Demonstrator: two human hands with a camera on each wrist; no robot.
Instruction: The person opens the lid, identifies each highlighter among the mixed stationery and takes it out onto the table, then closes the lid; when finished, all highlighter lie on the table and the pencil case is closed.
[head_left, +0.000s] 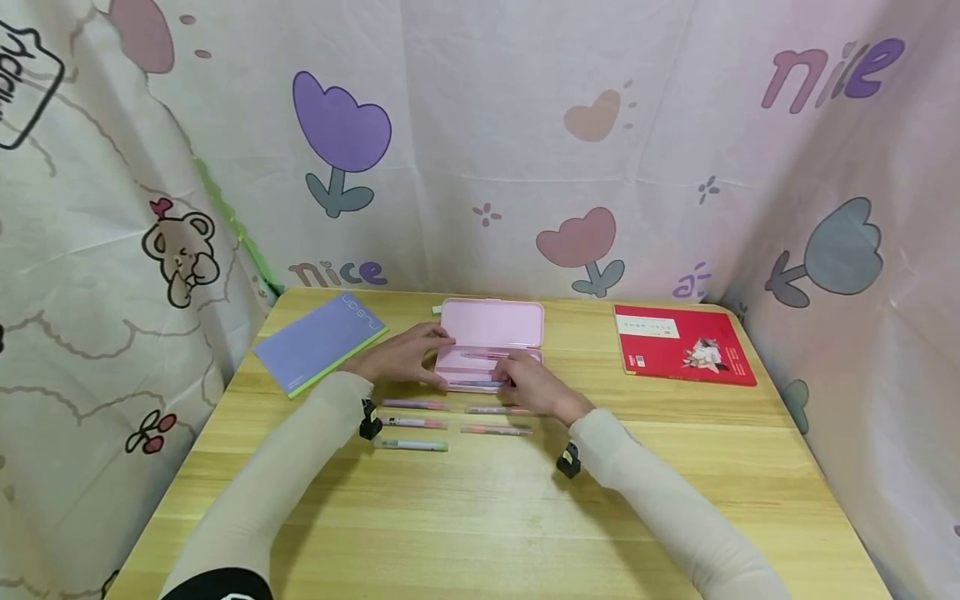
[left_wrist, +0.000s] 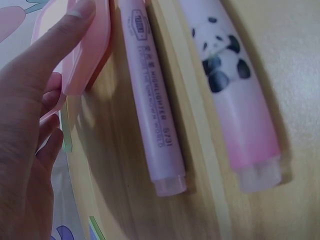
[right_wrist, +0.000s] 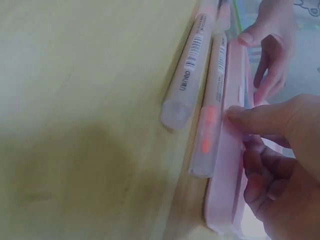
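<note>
A pink pencil case (head_left: pixel 491 323) lies open on the table, its lid tipped back. Inside its tray are slim pens (head_left: pixel 480 383), partly covered by fingers. My left hand (head_left: pixel 401 358) grips the left end, thumb on the near corner and fingers along the side. At the right part of the tray, my right hand (head_left: pixel 540 385) has its thumb on the near wall (right_wrist: pixel 227 185) and curled fingers inside; whether they also touch a pen is hidden. Nearby lie a purple highlighter (left_wrist: pixel 152 100), a panda-print highlighter (left_wrist: pixel 225 85) and an orange-tipped highlighter (right_wrist: pixel 207 125).
Several highlighters lie in two short columns before the case, a green one (head_left: pixel 412 445) nearest me. A blue-purple notebook (head_left: pixel 318 342) sits at the back left, beside my left wrist. A red book (head_left: pixel 682 346) lies back right. Printed cloth (head_left: pixel 480 150) hangs behind the table.
</note>
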